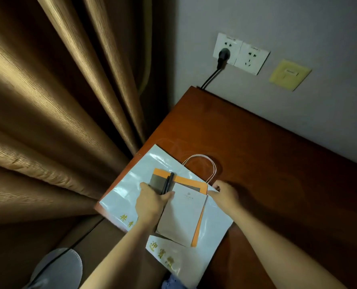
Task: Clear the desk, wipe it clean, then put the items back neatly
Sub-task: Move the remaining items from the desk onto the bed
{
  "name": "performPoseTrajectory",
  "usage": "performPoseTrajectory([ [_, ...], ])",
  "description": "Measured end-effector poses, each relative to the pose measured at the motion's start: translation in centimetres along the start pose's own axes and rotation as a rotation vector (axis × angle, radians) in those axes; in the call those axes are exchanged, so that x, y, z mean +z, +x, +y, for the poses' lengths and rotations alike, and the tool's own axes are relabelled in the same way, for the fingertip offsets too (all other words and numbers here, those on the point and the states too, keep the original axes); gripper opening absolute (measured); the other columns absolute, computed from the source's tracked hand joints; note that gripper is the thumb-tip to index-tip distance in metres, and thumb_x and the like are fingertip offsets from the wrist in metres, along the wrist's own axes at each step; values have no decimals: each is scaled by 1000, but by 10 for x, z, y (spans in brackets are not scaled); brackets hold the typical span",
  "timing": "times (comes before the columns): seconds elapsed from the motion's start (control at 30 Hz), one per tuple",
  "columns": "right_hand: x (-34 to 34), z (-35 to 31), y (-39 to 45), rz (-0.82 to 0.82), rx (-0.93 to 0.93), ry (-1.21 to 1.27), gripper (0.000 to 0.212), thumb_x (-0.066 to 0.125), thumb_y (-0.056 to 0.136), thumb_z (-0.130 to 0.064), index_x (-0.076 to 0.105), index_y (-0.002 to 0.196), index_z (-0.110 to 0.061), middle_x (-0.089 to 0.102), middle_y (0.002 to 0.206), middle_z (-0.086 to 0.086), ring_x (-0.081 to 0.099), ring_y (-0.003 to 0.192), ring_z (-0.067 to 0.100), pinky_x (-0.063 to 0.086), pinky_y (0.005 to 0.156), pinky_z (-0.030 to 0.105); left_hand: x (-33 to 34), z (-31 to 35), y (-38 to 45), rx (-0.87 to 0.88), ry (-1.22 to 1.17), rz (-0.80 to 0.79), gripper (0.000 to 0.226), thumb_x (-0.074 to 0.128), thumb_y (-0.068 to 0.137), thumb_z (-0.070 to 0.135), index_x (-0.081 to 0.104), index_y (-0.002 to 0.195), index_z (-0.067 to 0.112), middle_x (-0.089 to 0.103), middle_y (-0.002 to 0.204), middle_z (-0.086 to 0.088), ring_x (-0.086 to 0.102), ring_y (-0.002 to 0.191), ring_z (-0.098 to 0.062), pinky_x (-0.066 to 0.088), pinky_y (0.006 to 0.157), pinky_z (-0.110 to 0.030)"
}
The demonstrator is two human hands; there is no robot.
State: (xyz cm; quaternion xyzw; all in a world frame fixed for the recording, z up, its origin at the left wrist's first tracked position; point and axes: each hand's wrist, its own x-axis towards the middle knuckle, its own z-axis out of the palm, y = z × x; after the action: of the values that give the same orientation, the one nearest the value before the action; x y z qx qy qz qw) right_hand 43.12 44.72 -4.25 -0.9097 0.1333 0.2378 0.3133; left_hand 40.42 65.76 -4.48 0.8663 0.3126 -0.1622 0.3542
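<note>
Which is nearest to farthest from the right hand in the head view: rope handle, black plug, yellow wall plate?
From the right hand:
1. Rope handle, on the desk just beyond the fingers.
2. Black plug, in the left wall socket, far up the wall.
3. Yellow wall plate, farther right on the wall, about as far as the plug; too close to call.

Dim, warm light. Glare streaks the glossy white bag (129, 184) left of the fingers (169, 196); dark shadow pools on the table (277, 163) beyond them. Wide-angle bending warps the edges.
</note>
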Motion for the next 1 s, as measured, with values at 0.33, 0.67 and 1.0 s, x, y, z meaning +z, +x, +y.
performPoseTrajectory([
  [0.33, -37, 28, -10, 8, 61, 188, 21, 56, 90, -2, 46, 76, -15, 49, 71, 1, 44, 67, 17, 31, 53, 22, -23, 27, 15, 90, 92, -219, 67, 76, 69, 54, 37, 104, 12, 53, 88, 0, 52, 72, -16, 38, 51, -27],
  [0.67, -78, 75, -68, 257, 268, 565, 18, 50, 88, 0, 59, 87, -16, 61, 87, 8, 55, 75, 21, 39, 61, 26, 24, 73, -10, 78, -57, -408, 80, 81, 53, 61, 60, 105, 4, 67, 88, -7, 65, 74, -22, 46, 54, -27],
  [1.0, -123, 158, -174, 531, 477, 899, 25, 51, 90, 6, 59, 78, -14, 65, 86, 15, 58, 69, 23, 44, 60, 29, 80, 134, -82, 257, 25, -591, 53, 83, 62, 50, 60, 87, 9, 68, 82, -9, 66, 75, -25, 57, 73, -38],
])
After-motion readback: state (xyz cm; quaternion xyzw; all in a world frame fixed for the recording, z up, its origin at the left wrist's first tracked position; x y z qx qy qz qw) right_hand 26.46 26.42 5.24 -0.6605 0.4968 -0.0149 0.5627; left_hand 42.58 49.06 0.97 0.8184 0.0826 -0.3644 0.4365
